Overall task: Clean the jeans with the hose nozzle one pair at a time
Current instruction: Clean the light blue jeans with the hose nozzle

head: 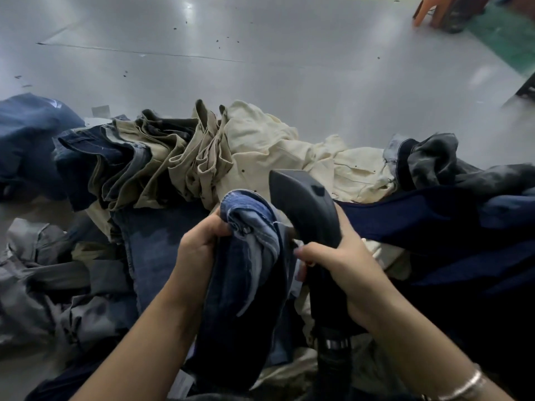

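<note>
Both forearms reach forward from the bottom edge. Left hand [199,250] bunches a blue jeans hem [249,227] in curled fingers, the leg hanging down between the arms. Right hand [338,261], silver bracelet [466,386] on its wrist, grips the black hose nozzle [304,204], its head raised beside the hem above jeans piled on the grey desk [260,53].

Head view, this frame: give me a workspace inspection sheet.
Surface: grey table, glossy, dark specks.
Job's things: blue jeans bunched in left hand; black nozzle in right hand.
Clutter: piled beige trousers, cream cloth, grey garments, dark denim.
Grippers: both hands gripping.
Cables: black hose below nozzle.
Surroundings: another person's hand, green floor.
</note>
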### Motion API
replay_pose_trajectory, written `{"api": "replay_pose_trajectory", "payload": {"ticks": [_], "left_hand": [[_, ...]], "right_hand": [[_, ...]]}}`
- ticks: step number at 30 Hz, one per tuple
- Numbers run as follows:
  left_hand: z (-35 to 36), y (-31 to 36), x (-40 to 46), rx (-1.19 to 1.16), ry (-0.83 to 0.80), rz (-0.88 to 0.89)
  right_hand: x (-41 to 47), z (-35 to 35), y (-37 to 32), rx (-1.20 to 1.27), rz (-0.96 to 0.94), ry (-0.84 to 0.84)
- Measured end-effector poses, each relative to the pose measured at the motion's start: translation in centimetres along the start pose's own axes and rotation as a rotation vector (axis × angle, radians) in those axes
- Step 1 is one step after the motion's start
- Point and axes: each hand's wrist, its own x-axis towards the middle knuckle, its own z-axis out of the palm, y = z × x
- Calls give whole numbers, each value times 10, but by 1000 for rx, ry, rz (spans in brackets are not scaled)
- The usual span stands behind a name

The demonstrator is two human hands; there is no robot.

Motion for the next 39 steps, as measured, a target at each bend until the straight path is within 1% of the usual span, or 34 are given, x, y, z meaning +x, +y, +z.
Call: {"api": "replay_pose_trajectory", "payload": {"ticks": [1, 2, 3, 4, 5, 6, 8, 9, 10, 12, 13, 14, 17, 18, 19, 20, 21, 22, 23, 26, 27, 29, 31, 33, 36, 37, 39], "left_hand": [[4, -1, 0, -44, -3, 39], [2, -3, 1, -92, 22, 36], [2, -3, 1, -104, 98, 46], [1, -3, 2, -145, 52, 84], [3, 0, 2, -204, 14, 49], [1, 3, 1, -207, 22, 32], [-15, 9, 3, -12, 113, -28], [-23, 16, 5, 42, 113, -77], [-26, 23, 7, 136, 84, -101], [-31, 32, 10, 359, 6, -76], [-32, 34, 9, 403, -27, -77], [-35, 34, 6, 388, -64, -113], [-40, 32, 2, 312, -179, -312], [-38, 30, 3, 342, -232, -383], [-33, 27, 4, 423, -259, -442], [-29, 23, 5, 533, -224, -479], [-27, 18, 5, 585, -156, -489], [-25, 12, 4, 541, -106, -481], [-24, 5, 1, 415, -71, -470], [-20, -3, -6, -46, 108, -523], [-19, -4, -2, -133, 142, -531], [-23, -2, 3, -187, 216, -458], [-26, -1, 8, -231, 268, -360], [-24, -2, 11, -232, 313, -298], [-20, -12, 15, -173, 330, -236], [-19, -15, 16, -165, 324, -209], [-18, -18, 16, -132, 329, -162]], "right_hand": [[-2, 6, 3, 4, -23, -8], [-4, 11, 6, 11, -47, -6], [-5, 15, 8, 15, -75, 7], [-4, 17, 9, 9, -105, 27], [-2, 18, 10, -4, -136, 50], [1, 16, 9, -19, -165, 71], [6, 10, 4, -37, -203, 100], [8, 6, 0, -47, -207, 106], [10, 1, -5, -57, -196, 100], [12, -10, -13, -48, -144, 33], [12, -14, -16, -26, -119, -25], [13, -18, -19, -1, -101, -81], [14, -28, -26, 37, -82, -162], [14, -31, -27, 28, -76, -180], [15, -33, -28, 9, -67, -206], [15, -34, -28, -13, -57, -235], [15, -33, -27, -32, -44, -256], [16, -30, -24, -51, -30, -254], [18, -27, -21, -74, -23, -220], [26, -22, -16, -105, -14, 3], [27, -25, -17, -99, -17, 85], [23, -34, -25, -69, -52, 172], [13, -40, -37, -59, -82, 121], [-1, -38, -48, -89, -53, -31], [-16, -23, -53, -184, 72, -295], [-18, -18, -52, -207, 101, -344], [-20, -12, -47, -239, 133, -363]]}}
